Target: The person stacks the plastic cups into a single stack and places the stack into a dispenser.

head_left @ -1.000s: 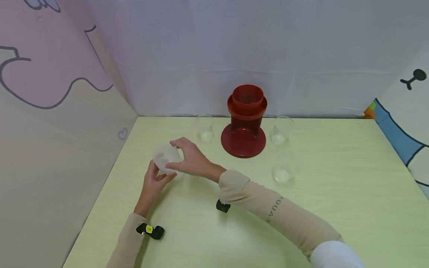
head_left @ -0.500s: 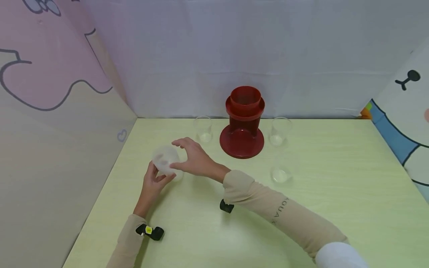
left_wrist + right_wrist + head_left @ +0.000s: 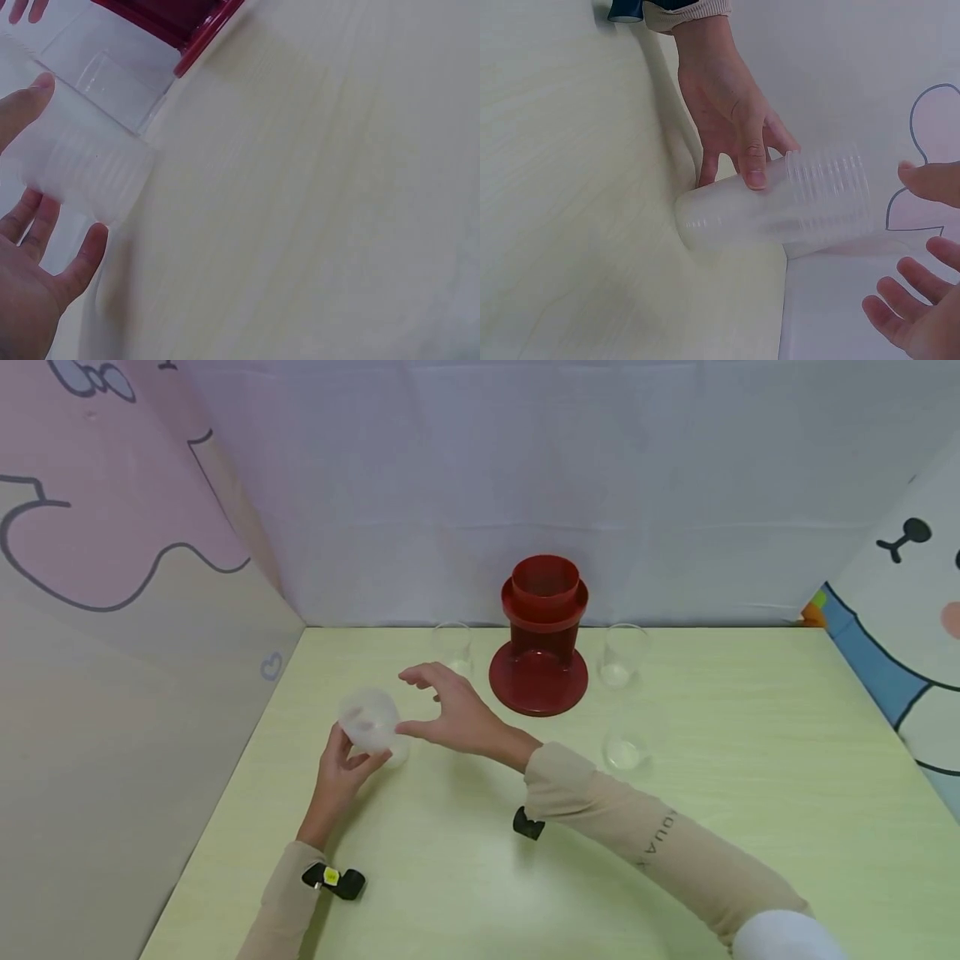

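A stack of nested clear plastic cups (image 3: pixel 367 718) is held in my left hand (image 3: pixel 337 781) at the left of the table. In the right wrist view, the left thumb and fingers lie around the cup stack (image 3: pixel 829 195), whose ribbed rims face the right hand. My right hand (image 3: pixel 465 714) is beside the stack's rim end, thumb and fingers spread with a gap between them. The right wrist view shows the right hand (image 3: pixel 930 307) apart from the cups and holding nothing.
A dark red holder (image 3: pixel 538 681) with a round base and cup-shaped top stands at the back middle. Single clear cups stand on the table: one left of the holder (image 3: pixel 452 647), one right of it (image 3: pixel 622 660), one nearer the front (image 3: pixel 626 747). A wall borders the left side.
My right hand has drawn away to the right from the cup stack, its fingers spreading. The left hand keeps its hold on the stack almost unmoved.
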Available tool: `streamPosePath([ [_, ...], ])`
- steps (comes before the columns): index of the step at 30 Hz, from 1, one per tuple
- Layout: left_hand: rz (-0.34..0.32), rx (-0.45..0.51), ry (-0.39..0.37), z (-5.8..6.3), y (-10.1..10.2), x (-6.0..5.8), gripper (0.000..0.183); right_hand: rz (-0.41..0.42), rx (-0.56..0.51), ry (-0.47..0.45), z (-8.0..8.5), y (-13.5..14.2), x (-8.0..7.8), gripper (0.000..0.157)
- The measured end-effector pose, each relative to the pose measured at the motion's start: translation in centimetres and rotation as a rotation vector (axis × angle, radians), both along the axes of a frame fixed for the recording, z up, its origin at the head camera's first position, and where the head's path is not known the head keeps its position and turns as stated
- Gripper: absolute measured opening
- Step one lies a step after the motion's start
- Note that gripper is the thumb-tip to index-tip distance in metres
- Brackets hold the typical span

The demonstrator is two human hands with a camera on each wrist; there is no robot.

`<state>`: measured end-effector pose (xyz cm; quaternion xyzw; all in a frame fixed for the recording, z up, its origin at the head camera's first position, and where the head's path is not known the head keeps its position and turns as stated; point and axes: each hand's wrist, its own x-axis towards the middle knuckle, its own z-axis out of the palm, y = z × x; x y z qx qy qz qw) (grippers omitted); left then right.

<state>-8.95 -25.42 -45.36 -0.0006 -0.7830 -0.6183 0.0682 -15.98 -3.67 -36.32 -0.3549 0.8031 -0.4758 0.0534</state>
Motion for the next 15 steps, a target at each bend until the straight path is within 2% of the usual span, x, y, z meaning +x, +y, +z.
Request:
streamPosePath([
  [15, 0.014, 0.005, 0.002, -0.2, 0.0, -0.2, 0.074, -0.033, -0.052, 0.022, 0.0, 2.5, 0.5, 0.059],
])
